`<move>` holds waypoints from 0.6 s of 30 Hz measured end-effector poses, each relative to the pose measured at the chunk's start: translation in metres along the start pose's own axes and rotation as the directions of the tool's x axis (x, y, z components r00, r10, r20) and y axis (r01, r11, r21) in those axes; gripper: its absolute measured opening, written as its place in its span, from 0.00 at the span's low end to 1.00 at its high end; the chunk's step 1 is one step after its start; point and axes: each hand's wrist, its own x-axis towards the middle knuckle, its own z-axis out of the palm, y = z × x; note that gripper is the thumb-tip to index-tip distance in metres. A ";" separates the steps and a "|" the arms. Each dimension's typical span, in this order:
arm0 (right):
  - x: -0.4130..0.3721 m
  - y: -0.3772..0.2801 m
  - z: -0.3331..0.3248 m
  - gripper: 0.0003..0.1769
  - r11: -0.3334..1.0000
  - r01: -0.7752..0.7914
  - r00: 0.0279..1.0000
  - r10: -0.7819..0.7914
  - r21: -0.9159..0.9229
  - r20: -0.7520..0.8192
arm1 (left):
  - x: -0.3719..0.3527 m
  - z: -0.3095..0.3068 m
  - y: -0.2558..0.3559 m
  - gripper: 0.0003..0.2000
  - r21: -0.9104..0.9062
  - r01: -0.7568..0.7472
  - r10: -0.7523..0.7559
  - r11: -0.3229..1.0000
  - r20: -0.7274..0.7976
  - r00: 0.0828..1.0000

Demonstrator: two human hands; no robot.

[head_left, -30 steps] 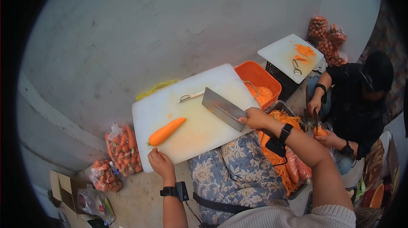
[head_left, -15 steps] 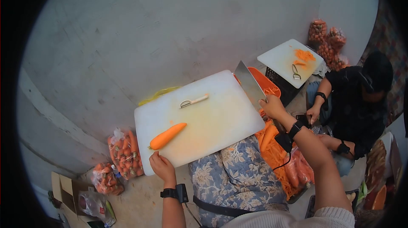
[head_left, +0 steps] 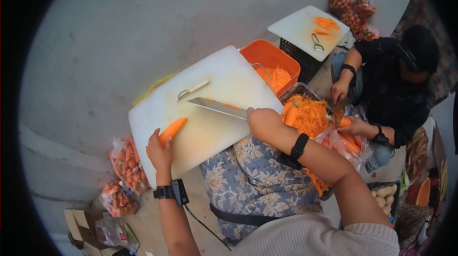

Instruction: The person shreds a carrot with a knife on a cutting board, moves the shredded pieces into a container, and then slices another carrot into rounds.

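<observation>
My left hand (head_left: pixel 159 153) has its fingers and thumb around the lower end of a whole peeled carrot (head_left: pixel 174 129), which lies at the left of the white cutting board (head_left: pixel 214 134). In my right hand (head_left: pixel 264 123) is the handle of a large kitchen knife (head_left: pixel 217 107). Its broad blade is over the middle of the board and points left, with a bit of orange on it. Farther back on the board rests a peeler (head_left: pixel 193 89), apart from both hands.
An orange bin (head_left: pixel 271 58) of shredded carrot stands behind the board. To the right, a crate holds carrot peelings (head_left: pixel 305 117). A co-worker (head_left: pixel 396 74) holds a blade and a carrot there. Bags of carrots (head_left: pixel 128 165) stand at left; another cutting board (head_left: pixel 305 31) is behind.
My right hand has brought the knife from beyond the board's right edge to over its middle. My left hand has moved up from the board's edge and taken hold of the carrot.
</observation>
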 end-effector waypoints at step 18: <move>-0.010 -0.009 0.014 0.12 0.996 -0.020 0.998 0.016 -0.081 -0.058 | -0.072 -0.006 0.090 0.21 -0.146 -0.146 0.166 0.979 0.136 0.977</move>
